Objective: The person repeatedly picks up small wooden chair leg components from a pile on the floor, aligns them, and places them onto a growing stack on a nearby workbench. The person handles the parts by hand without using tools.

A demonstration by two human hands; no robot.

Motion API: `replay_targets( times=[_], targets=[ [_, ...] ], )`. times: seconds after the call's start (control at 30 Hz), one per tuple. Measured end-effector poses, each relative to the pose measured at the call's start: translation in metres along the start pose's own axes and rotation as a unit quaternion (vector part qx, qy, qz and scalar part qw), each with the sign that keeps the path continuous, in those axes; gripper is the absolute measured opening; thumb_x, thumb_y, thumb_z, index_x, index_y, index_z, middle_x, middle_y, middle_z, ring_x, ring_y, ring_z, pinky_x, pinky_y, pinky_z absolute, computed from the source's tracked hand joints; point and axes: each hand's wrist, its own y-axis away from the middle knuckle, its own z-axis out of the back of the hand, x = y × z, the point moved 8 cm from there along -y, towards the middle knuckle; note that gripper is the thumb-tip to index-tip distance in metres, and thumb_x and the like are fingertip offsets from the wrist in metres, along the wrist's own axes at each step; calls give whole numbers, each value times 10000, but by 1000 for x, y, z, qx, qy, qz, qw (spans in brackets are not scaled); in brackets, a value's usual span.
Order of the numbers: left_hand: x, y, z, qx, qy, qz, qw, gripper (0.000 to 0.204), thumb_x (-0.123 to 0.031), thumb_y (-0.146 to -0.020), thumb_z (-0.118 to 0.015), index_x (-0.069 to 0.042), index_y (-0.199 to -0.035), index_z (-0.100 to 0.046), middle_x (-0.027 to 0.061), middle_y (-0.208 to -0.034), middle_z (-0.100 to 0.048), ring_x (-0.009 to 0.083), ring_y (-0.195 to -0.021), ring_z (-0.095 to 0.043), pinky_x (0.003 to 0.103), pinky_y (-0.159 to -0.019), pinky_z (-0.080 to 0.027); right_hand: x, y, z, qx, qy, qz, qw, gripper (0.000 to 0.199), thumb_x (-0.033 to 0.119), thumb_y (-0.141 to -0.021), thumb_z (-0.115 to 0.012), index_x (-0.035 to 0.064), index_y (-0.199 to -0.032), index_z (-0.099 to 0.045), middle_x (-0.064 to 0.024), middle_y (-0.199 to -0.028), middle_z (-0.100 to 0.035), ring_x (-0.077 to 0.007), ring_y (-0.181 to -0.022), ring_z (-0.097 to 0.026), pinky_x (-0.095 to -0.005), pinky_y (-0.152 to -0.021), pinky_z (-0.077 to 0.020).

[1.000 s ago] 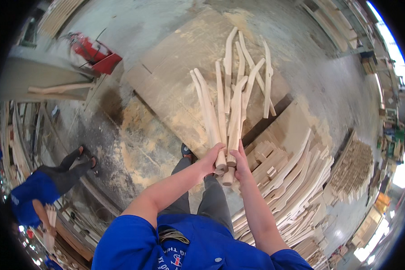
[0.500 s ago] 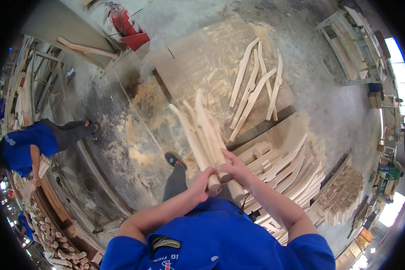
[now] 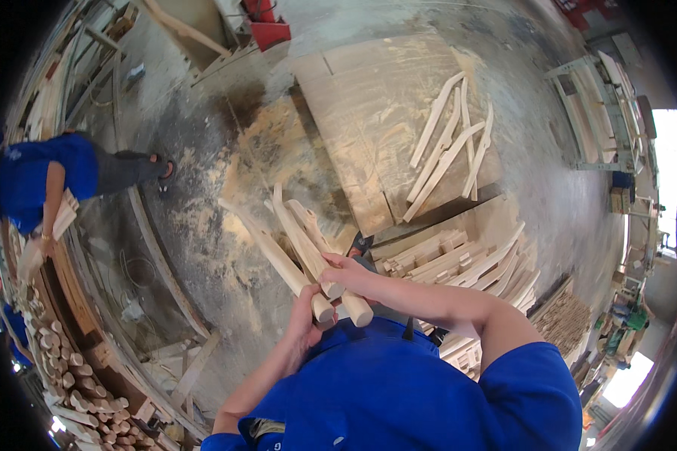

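Observation:
Three long, pale, curved wooden legs (image 3: 275, 257) are held in front of my waist, their rounded butt ends toward me and their thin ends pointing away to the upper left. My left hand (image 3: 302, 319) is wrapped round the leftmost leg near its butt end. Over the other two legs (image 3: 301, 239), my right hand (image 3: 347, 273) is closed from above near their thick ends. A gap shows between the left leg and the other two. Parts of my left fingers are hidden beneath the wood.
Several similar curved legs lie on a dusty wooden board (image 3: 338, 83) ahead. To my right are a stack of cut wood pieces (image 3: 459, 259) and a further pile (image 3: 560, 319). A co-worker in blue (image 3: 56, 177) stands left, near a rack of round-ended pieces (image 3: 79, 376). A metal rack (image 3: 579, 113) stands far right.
The held legs have swung to the left with my hands and fanned apart from a tighter bundle. The view has turned, so the board and stack sit differently in it.

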Motion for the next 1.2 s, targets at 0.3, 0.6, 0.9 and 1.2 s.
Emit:
replay_targets(
  times=[0.3,0.6,0.9,1.2],
  targets=[
    [-15,-52,135,38,-8,68,997,430,-488,-867,-469,-134,-1110,-475,92,-925,-562,231,-737,-571,363,-523,-487,-89,-109,-69,-36,106,-95,989,643,213,-659,-632,-11,-1230,-440,-142,-1078,-530,-218,-939,-547,-321,-755,-469],
    [-11,-83,168,65,93,104,988,462,-490,-875,-456,-132,-1155,-538,126,-1017,-598,290,-906,-597,514,-728,-501,-122,-134,-83,-31,-26,-185,982,666,234,-750,-668,30,-1277,-314,-153,-1141,-510,-239,-897,-600,-363,-720,-532],
    [-27,-130,201,-53,70,48,995,506,-345,-876,-532,-10,-1241,-430,160,-1116,-570,285,-969,-600,446,-827,-498,-124,-152,-79,6,-32,-258,966,718,256,-762,-686,61,-1310,-265,-139,-1173,-490,-266,-1023,-562,-425,-812,-518],
    [-44,-89,180,27,286,-3,958,553,-324,-770,-475,4,-1214,-442,180,-1070,-578,319,-946,-600,461,-847,-486,-104,-158,-58,3,-22,-337,941,631,400,-777,-572,32,-1266,-421,-157,-1159,-541,-274,-1020,-566,-412,-902,-456]
  ],
)
